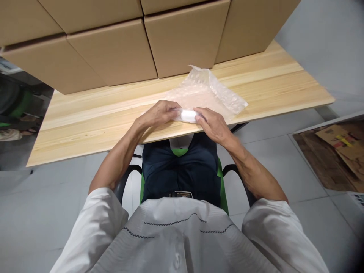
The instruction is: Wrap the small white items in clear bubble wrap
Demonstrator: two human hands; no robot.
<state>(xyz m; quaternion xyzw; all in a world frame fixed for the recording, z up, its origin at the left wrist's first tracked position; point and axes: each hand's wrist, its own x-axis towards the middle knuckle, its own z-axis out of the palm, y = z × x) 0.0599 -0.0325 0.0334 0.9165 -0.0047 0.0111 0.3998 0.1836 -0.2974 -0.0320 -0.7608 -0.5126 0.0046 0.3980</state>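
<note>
A small white rounded object (188, 116), its exact kind unclear, lies at the table's front edge, partly rolled in clear bubble wrap (196, 91). My left hand (162, 113) grips the wrapped roll at its left end, thumb and fingers closed on it. At the right end, my right hand (212, 123) is closed round the same roll. The loose part of the wrap spreads away from me over the wood, with one flap folded at its right side.
Stacked cardboard boxes (184, 41) line the back of the wooden table (85, 125). Flattened cardboard (335, 151) rests on the floor at the right. My chair's armrests (131, 170) flank me below the table edge.
</note>
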